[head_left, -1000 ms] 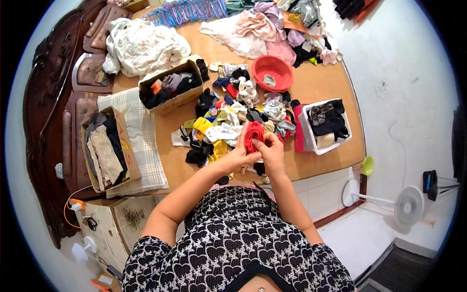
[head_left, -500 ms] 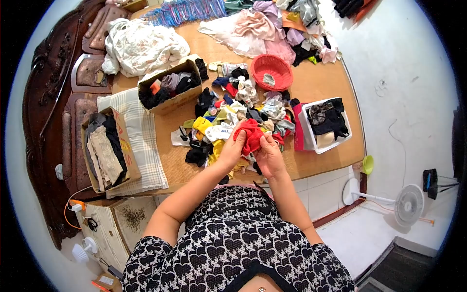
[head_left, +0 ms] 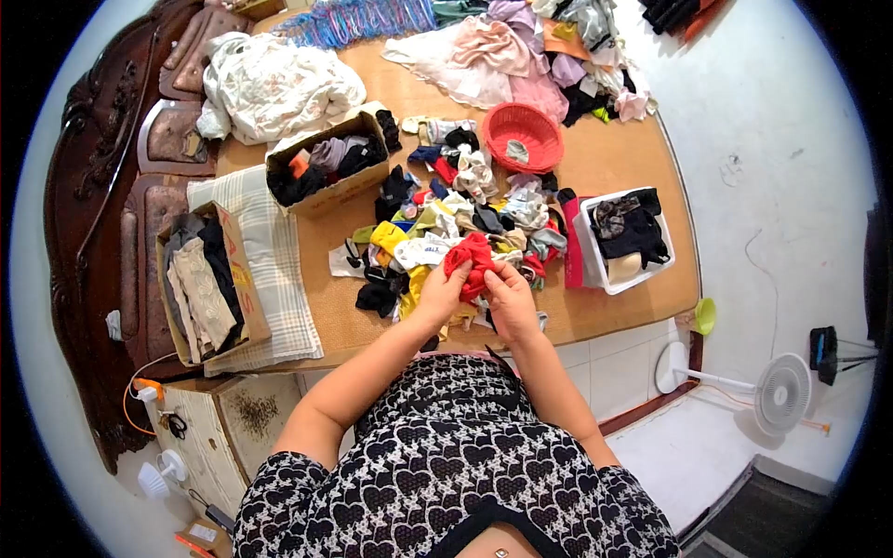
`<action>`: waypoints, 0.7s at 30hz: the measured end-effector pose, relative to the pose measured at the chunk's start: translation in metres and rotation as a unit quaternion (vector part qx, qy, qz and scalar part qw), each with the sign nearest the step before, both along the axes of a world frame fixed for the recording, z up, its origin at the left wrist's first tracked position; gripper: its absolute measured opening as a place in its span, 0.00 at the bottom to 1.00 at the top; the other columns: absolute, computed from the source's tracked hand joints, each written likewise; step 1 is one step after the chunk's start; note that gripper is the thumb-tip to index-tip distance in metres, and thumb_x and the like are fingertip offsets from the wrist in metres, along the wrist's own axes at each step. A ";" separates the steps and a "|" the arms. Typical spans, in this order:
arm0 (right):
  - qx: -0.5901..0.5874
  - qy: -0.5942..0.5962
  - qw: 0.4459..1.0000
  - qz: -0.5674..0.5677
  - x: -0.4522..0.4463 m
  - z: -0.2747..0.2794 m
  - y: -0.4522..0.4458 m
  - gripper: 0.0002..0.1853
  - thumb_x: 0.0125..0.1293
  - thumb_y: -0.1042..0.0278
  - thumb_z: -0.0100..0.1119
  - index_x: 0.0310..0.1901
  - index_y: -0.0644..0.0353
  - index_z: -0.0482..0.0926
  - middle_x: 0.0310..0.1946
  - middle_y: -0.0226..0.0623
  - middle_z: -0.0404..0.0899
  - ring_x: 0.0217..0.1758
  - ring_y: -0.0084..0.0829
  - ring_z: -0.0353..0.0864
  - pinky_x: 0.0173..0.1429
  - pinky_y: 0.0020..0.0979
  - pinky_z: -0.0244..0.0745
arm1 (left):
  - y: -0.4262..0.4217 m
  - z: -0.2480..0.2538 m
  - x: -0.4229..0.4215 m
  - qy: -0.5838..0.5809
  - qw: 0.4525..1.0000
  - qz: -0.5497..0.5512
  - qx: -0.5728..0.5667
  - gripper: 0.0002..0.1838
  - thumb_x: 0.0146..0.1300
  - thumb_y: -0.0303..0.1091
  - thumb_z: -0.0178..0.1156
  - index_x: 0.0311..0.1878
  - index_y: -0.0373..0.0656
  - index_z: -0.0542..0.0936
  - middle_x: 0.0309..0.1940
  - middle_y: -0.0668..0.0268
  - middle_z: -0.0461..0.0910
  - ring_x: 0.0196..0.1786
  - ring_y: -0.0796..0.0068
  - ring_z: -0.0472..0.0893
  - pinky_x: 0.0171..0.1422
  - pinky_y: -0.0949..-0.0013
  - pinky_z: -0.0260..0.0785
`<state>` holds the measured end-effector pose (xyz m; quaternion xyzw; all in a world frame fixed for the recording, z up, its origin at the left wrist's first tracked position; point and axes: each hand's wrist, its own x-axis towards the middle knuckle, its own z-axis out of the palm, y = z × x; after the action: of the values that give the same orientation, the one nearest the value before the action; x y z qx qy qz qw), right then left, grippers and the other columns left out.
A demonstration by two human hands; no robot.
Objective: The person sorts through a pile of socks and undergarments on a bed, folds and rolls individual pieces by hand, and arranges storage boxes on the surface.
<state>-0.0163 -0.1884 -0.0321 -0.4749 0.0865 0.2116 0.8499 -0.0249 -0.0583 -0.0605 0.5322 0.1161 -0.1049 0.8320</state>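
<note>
Because it sits bunched between two bare hands, the crumpled bright-red piece of thin fabric (head_left: 472, 253) shows no clear outline; it is held up in front of the person, over the near part of a loose heap of small mixed-colour cloth items (head_left: 435, 221). The left hand (head_left: 443, 294) grasps its left side, thumb laid on the folds, the other fingers mostly hidden; the right hand (head_left: 510, 296) pinches its right side between thumb and fingertips. It looks light, soft and limp, likely slightly stretchy, neither slippery nor easily broken, so a gentle pinch at two opposite edges should suit it better than a grip on the bunched middle, where layers could stay tangled. The heap lies on a tan woven mat (head_left: 595, 314). Just beyond the heap stands a round red plastic basket (head_left: 551, 139) with a small greyish item inside; to its right, a white rectangular plastic bin (head_left: 640, 281) holds dark and beige garments. Left of the heap, an open brown cardboard box (head_left: 346, 190) contains dark clothing, and a striped pale cloth (head_left: 281, 288) lies nearer the person.
</note>
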 end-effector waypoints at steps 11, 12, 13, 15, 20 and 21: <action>0.053 0.060 0.995 -0.056 0.021 0.000 -0.013 0.09 0.66 0.67 0.51 0.40 0.64 0.75 0.37 0.40 0.81 0.38 0.31 0.81 0.47 0.33 0.78 | 0.007 0.001 -0.011 0.043 0.946 -0.040 -0.318 0.27 0.65 0.43 0.54 0.63 0.41 0.64 0.59 0.63 0.70 0.59 0.67 0.73 0.63 0.63 0.65; 0.053 0.060 0.995 -0.056 0.023 -0.005 -0.014 0.09 0.66 0.67 0.51 0.40 0.64 0.75 0.37 0.40 0.81 0.38 0.31 0.81 0.47 0.33 0.78 | 0.006 -0.001 -0.012 0.005 0.936 -0.072 -0.344 0.27 0.64 0.43 0.55 0.63 0.42 0.64 0.59 0.64 0.70 0.59 0.68 0.72 0.64 0.62 0.64; 0.055 0.079 0.995 -0.027 0.025 -0.016 -0.016 0.08 0.66 0.68 0.51 0.40 0.64 0.75 0.37 0.40 0.81 0.37 0.31 0.82 0.46 0.32 0.78 | 0.007 -0.001 -0.014 0.009 0.930 -0.091 -0.357 0.27 0.64 0.45 0.55 0.63 0.43 0.64 0.59 0.64 0.70 0.60 0.68 0.72 0.65 0.61 0.62; 0.115 0.149 0.982 0.014 0.026 -0.052 -0.024 0.09 0.67 0.68 0.50 0.41 0.64 0.75 0.39 0.40 0.80 0.39 0.30 0.81 0.47 0.33 0.77 | 0.001 -0.014 -0.020 0.030 0.923 -0.112 -0.367 0.27 0.65 0.45 0.54 0.63 0.43 0.64 0.59 0.64 0.70 0.60 0.69 0.72 0.65 0.61 0.62; 0.075 0.126 0.989 0.034 0.009 -0.055 -0.012 0.17 0.68 0.61 0.49 0.52 0.62 0.72 0.50 0.37 0.75 0.49 0.31 0.77 0.55 0.36 0.72 | 0.015 -0.006 -0.014 0.124 0.898 -0.055 -0.418 0.25 0.68 0.47 0.48 0.62 0.43 0.65 0.59 0.64 0.70 0.59 0.70 0.72 0.65 0.60 0.63; 0.012 0.122 0.992 0.022 0.007 -0.057 -0.017 0.19 0.68 0.59 0.50 0.55 0.59 0.70 0.52 0.36 0.72 0.51 0.32 0.76 0.57 0.36 0.71 | 0.022 -0.002 -0.008 0.094 0.917 -0.058 -0.383 0.26 0.67 0.49 0.48 0.62 0.42 0.65 0.59 0.62 0.71 0.60 0.69 0.72 0.64 0.60 0.64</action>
<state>-0.0089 -0.2058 -0.0889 -0.4369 0.1764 0.2872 0.8340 -0.0332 -0.0366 -0.0626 0.1668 0.1138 -0.2384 0.9499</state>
